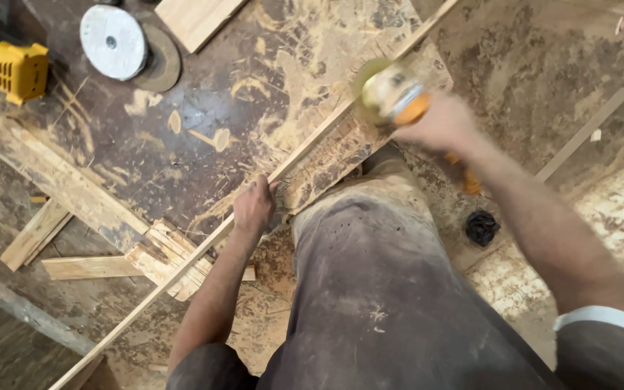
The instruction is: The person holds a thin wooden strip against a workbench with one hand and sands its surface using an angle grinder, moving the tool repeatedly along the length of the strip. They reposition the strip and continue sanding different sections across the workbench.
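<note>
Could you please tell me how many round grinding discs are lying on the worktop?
2, both top left: a pale disc overlapping a darker disc beneath it. More may be stacked unseen.

Rough pale wood strip (254, 209) on a dusty, matt board (204, 123); glossy yellow plastic tool (14, 68)

Dim, even light; raised right hand (438, 124) motion-blurred.

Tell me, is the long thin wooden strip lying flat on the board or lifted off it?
Lying flat. The long thin wooden strip rests along the sawdust-covered board, and the left hand presses on it near the board's edge.
</note>
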